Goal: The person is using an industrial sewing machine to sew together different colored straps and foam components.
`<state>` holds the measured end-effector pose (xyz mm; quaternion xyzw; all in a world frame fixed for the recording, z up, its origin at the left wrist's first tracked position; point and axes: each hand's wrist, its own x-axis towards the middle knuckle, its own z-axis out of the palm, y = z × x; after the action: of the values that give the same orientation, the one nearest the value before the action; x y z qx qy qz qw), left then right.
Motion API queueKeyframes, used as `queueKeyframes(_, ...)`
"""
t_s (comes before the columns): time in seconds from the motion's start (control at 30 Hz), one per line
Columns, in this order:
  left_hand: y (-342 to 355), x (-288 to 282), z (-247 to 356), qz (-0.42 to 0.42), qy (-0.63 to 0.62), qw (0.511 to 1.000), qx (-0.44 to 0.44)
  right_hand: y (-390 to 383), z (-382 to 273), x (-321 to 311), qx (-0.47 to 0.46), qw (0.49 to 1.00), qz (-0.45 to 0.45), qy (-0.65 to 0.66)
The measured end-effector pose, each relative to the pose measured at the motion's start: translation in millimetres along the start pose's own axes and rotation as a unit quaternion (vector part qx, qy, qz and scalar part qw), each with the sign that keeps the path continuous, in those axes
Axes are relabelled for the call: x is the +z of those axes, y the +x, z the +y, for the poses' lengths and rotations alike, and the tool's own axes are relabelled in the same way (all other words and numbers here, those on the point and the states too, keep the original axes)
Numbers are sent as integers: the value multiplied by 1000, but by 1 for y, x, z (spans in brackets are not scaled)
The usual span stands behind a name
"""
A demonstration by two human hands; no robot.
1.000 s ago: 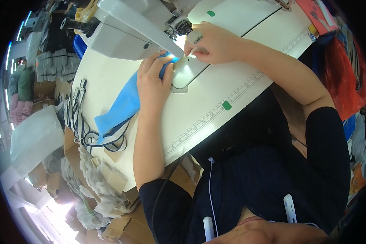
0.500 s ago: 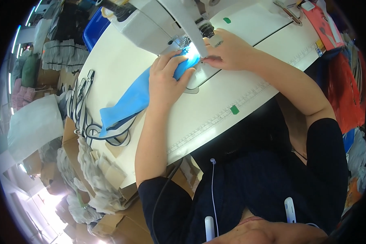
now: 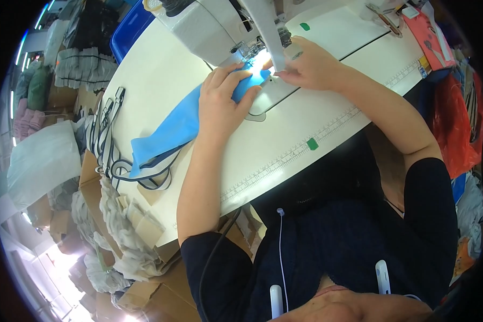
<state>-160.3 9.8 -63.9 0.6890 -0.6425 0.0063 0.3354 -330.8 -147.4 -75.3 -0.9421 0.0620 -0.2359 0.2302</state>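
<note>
Beside the white table (image 3: pixel 268 137) stood a blue plastic bin (image 3: pixel 130 29) (contents hidden) and brown cardboard boxes (image 3: pixel 163 295) amid crumpled grey cloth (image 3: pixel 118 228). On the table, a long blue fabric strip (image 3: pixel 169 123) slanted up rightward, its far end beneath the white sewing machine (image 3: pixel 204 27). The left hand (image 3: pixel 218 99) lay on it, fingers spread; whether the right hand (image 3: pixel 312 65), near that end, pinched it, I couldn't tell.

Sewing machine (image 3: pixel 201 29) cut off by the upper edge, far end of blue cloth (image 3: pixel 169 127) washed out
</note>
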Motion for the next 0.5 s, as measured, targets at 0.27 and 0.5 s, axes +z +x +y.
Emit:
queueKeyframes(0.27, 2, -4, 5, -8, 14, 1000, 1, 6, 1, 11, -6, 999, 30, 12)
queueKeyframes(0.5, 4, -6, 6, -16, 95, 994, 45, 10, 7, 17, 91, 991, 40, 90)
